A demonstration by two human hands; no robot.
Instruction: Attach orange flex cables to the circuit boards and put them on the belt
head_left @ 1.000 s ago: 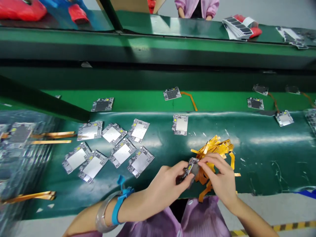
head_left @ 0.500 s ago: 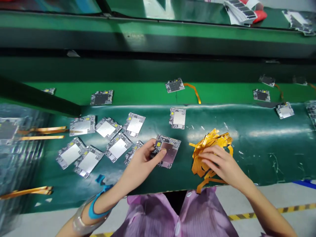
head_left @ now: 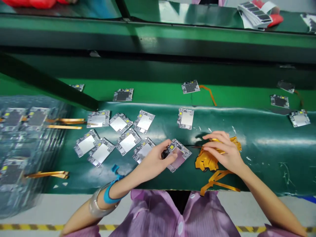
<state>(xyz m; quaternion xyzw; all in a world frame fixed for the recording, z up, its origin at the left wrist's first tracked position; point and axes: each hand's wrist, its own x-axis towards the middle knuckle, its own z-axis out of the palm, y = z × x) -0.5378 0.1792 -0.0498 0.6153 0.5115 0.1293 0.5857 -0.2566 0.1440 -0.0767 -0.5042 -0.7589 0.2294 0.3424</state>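
A circuit board (head_left: 178,158) with a shiny metal shield is gripped by its left side in my left hand (head_left: 158,158), thumb on top. My right hand (head_left: 225,151) pinches a thin flat ribbon cable (head_left: 194,145), seen nearly edge-on, whose free end points toward the board's upper right edge. Under and behind the right hand lies a pile of orange ribbon cables (head_left: 206,160). A few loose orange strips (head_left: 218,181) lie nearer the table's front edge. Just left of my left hand another circuit board (head_left: 144,150) rests on the green mat, partly covered by the hand.
Several circuit boards (head_left: 128,142) lie on the mat at left, and a single board (head_left: 185,118) lies farther back. Clear plastic trays (head_left: 55,141) with boards and ribbon cables stand far left. A green post (head_left: 49,82) slants across. Boards sit on the green strip (head_left: 153,92) behind.
My right hand has drawn a ribbon cable from the pile and now holds it toward the board. The board in my left hand has turned slightly. The whole view has shifted left.
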